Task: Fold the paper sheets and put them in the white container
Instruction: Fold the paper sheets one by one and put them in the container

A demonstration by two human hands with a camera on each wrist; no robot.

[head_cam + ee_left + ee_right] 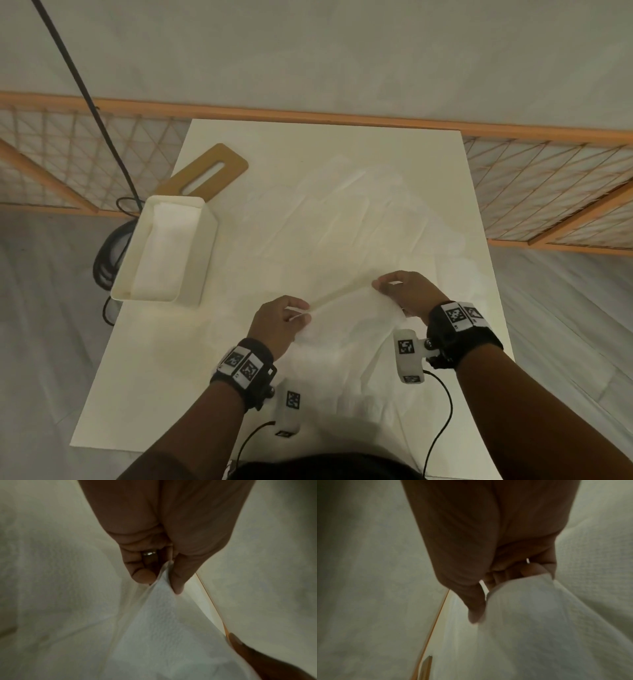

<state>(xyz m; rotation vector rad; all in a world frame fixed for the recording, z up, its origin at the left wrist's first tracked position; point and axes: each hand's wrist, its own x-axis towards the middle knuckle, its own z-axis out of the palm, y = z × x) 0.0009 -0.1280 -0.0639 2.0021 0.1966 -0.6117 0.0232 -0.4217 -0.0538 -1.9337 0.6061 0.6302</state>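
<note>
Dim, warm, low-contrast light in all three views.
You get soft shadows beside the container point(164, 250) and under both hands; white sheets point(342, 219) wash into the table point(144, 377). The head view bows straight lines at the edges. Both wrist views are soft, the right one more blurred, with dark corners.

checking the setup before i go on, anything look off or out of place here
The white container overhangs the table's left edge. Otherwise fine: both hands, left hand and right hand, pinch a paper sheet.
</note>
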